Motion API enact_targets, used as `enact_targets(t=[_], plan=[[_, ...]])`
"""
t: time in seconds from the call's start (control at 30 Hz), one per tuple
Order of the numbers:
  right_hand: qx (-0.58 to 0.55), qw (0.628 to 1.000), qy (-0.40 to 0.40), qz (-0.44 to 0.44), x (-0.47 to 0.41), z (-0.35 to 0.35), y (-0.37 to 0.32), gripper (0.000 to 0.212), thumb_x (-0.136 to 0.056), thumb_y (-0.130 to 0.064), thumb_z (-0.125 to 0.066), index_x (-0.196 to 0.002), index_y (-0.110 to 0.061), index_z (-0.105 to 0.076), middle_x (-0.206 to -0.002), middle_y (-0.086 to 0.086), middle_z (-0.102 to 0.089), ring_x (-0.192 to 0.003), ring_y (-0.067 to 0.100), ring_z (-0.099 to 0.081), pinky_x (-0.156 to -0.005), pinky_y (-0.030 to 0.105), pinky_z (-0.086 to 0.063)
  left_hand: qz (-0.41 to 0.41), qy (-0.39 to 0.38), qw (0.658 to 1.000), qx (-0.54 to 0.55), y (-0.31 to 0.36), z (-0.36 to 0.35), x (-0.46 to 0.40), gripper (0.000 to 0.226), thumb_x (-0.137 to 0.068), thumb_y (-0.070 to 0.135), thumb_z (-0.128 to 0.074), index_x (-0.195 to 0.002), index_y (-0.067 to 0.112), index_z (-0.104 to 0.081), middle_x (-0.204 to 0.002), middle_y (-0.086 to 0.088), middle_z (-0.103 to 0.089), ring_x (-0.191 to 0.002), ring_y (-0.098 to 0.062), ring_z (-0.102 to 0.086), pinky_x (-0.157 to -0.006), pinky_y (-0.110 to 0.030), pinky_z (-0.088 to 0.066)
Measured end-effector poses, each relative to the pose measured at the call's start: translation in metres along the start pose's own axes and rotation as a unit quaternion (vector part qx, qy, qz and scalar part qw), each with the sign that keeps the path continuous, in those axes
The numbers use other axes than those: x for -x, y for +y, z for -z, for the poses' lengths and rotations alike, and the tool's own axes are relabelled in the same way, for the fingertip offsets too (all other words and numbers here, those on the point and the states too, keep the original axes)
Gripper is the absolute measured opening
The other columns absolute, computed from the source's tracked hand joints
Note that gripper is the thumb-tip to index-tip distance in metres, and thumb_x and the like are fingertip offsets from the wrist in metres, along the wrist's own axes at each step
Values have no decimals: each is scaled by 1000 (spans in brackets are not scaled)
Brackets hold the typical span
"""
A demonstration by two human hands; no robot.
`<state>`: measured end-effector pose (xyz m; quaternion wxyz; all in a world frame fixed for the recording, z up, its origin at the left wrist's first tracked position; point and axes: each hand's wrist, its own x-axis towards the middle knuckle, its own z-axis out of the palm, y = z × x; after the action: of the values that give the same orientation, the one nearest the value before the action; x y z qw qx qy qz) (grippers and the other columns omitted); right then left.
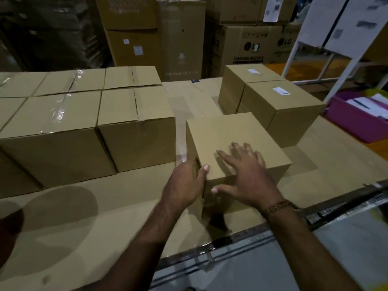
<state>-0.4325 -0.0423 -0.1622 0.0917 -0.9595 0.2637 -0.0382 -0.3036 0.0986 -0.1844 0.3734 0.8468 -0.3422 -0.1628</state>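
A plain brown cardboard box (226,135) stands on a cardboard-covered work surface (105,206), right in front of me. My left hand (184,183) holds its near left corner, thumb on the top face and fingers wrapped down the left side. My right hand (247,175) lies flat over the near part of the top with fingers spread and straight. A beaded band sits on my right wrist.
Several taped brown boxes (63,131) stand in rows to the left. Two boxes with white labels (281,108) sit behind on the right. A pink bin with papers (357,124) is at far right. Large cartons (247,45) are stacked behind.
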Motion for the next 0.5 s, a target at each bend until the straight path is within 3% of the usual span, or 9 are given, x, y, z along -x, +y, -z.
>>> enact_targets(t=[0.17, 0.33, 0.4, 0.5], plan=[[66, 996, 19, 60, -6, -18, 16, 82, -98, -64, -53, -165, -46, -9, -176, 9, -7, -162, 39, -1, -129, 62, -8, 48, 72, 995, 42, 24, -27, -3, 30, -110, 34, -46, -132, 23, -65, -106, 9, -68, -84, 3, -58, -65, -15, -41], [60, 992, 63, 92, -9, -18, 47, 76, -95, -72, -22, -165, -44, -18, -173, 12, -22, -160, 43, -16, -126, 66, -17, 74, 138, 984, 89, 62, -51, 2, 28, -111, 30, -43, -131, 27, -63, -109, 10, -68, -83, 3, -60, -61, -8, -41], [23, 991, 88, 96, -12, -14, 64, 74, -97, -73, -11, -165, -45, -21, -172, 10, -27, -159, 41, -20, -126, 64, -18, 56, 158, 981, 100, 80, -57, 1, 35, -110, 30, -44, -141, 29, -59, -119, 12, -68, -89, 1, -62, -67, -7, -46], [-64, 985, 132, 92, -17, -6, 90, 65, -102, -66, -21, -164, -46, -25, -170, 7, -32, -158, 38, -24, -126, 61, -19, 26, 186, 977, 101, 108, -72, -8, 47, -108, 35, -43, -155, 34, -46, -135, 8, -65, -111, -10, -65, -88, -26, -58]])
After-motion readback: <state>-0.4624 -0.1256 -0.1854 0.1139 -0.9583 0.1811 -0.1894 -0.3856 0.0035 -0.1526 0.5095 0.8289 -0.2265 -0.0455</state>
